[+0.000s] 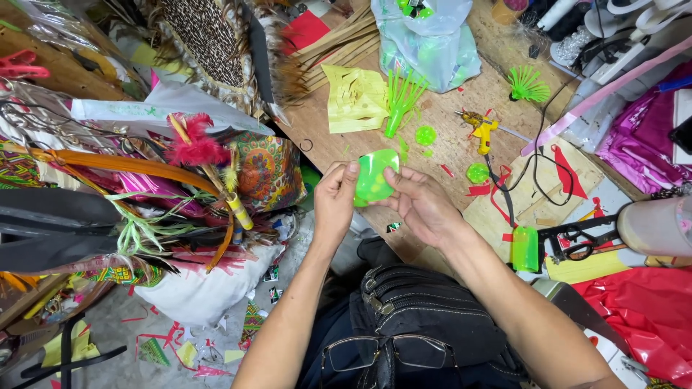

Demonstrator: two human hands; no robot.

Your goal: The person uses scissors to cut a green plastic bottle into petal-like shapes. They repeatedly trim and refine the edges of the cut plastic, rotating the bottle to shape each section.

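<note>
Counter (432, 137): a worn wooden top, crowded toward its far side and right; its near edge runs just under the hands, with the person's lap and a black bag (418, 310) below it.
Costume pile (180, 180): feathers, patterned cloth and orange strips heaped at the left, pressing close to the left hand's side and leaving little room that way.
Plastic bag (429, 43): translucent, green-tinted, at the far edge of the counter, well apart from the hands.
Yellow cut sheet (353, 97): flat on the counter beyond the hands, with a green fringed piece (400, 101) lying across its right edge.
Left hand (335, 198): closed on the left edge of the green plastic piece, thumb on top.
Right hand (422, 205): fingers pinching the right edge of the same piece; the two hands are close together, joined by it.
Green plastic piece (375, 176): held in the air above the counter's near edge, a thin translucent sheet, curved. It looks light, flexible and smooth, likely slippery and easy to crease; the edges are the sensible grip.
Glue gun (483, 130): yellow, on the counter to the right, cord trailing toward the person.
Open room: a bare patch of wood just beyond the hands; small green discs (425, 135) and red scraps dot the rest.
</note>
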